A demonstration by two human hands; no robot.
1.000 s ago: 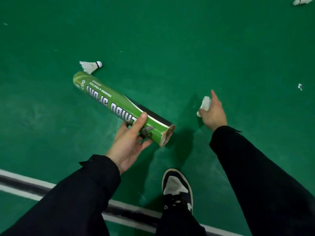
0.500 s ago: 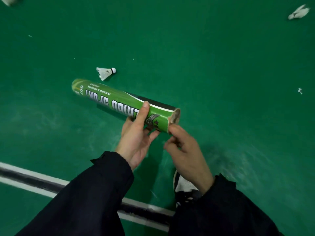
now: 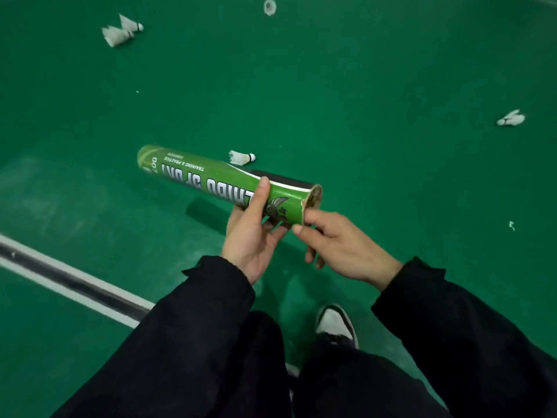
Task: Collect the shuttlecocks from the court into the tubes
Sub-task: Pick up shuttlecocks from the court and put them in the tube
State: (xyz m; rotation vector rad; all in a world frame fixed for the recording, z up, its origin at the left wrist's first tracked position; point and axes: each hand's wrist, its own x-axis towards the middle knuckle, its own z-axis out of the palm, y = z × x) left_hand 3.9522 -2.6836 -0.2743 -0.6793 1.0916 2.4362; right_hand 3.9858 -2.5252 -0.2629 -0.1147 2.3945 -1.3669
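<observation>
My left hand (image 3: 251, 233) grips a green shuttlecock tube (image 3: 211, 179) near its open end, thumb across the label. The tube lies nearly level, its closed end pointing left and away. My right hand (image 3: 337, 245) is at the tube's open mouth (image 3: 313, 199), fingers loosely curled, the index finger touching the rim; no shuttlecock shows in it. One white shuttlecock (image 3: 242, 157) lies on the green court just beyond the tube. Two more shuttlecocks (image 3: 120, 31) lie at the far left, another shuttlecock (image 3: 511, 119) at the right, and one (image 3: 269, 6) at the top.
A white and black court line (image 3: 75, 285) runs diagonally at the lower left. My shoe (image 3: 336, 325) stands below my hands. A small white scrap (image 3: 511, 225) lies on the floor at the right.
My right hand brought a shuttlecock from the floor to the tube's mouth and no longer shows it. The view has risen, and more shuttlecocks have come into sight.
</observation>
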